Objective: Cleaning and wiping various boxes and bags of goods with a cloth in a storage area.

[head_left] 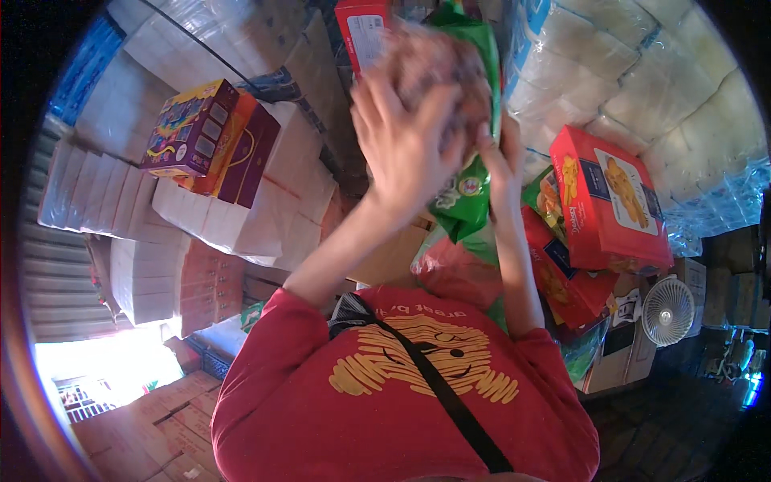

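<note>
Raised in front of my chest is a green plastic packet, upright, with its lower end pointing toward me. Against its face is a bulging brownish-pink mass, blurred by motion; whether it is a separate clear bag or the packet's own contents, I cannot tell. My left hand presses on this mass from the left, its fingers curled over it. My right hand grips the packet's right edge, with the thumb on the front and the other fingers mostly hidden behind.
A red box stands beyond my hands. More red boxes lean at the right, near a white fan. Purple and orange boxes rest on white wrapped stacks at the left. A pinkish plastic bag sits below the packet.
</note>
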`<state>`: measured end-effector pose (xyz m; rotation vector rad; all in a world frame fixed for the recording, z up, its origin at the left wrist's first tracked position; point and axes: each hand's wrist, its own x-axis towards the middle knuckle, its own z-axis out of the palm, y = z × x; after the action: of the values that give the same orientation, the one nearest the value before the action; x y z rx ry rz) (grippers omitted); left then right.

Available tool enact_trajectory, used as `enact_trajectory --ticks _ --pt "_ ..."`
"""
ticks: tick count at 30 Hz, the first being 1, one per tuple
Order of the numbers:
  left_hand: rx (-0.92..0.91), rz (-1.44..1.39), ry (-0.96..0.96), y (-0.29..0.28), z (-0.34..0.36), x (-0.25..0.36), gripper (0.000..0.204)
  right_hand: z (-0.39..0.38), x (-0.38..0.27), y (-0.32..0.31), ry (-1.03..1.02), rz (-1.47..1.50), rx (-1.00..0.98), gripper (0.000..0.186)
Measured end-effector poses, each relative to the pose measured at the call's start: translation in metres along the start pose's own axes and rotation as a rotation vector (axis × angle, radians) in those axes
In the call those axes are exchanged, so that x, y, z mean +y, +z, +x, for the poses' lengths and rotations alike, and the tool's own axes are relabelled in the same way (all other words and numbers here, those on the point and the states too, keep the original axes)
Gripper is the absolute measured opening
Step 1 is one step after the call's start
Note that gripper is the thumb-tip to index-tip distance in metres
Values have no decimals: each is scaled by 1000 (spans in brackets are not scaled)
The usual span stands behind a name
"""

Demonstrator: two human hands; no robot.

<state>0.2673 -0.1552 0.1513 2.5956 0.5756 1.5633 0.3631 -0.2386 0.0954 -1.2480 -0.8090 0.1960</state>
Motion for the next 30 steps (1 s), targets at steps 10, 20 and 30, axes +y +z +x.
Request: enact_trajectory --ticks 10,20,30 --pt "148 -44 -88 16 12 -32 31 -12 -18 7 45 -177 -57 63" --pt "-129 -180 17 -15 -38 9 32 13 -13 -8 1 -79 92 57" --pt "170 -138 21 8 33 -10 34 -1 -21 -12 101 107 -77 48"
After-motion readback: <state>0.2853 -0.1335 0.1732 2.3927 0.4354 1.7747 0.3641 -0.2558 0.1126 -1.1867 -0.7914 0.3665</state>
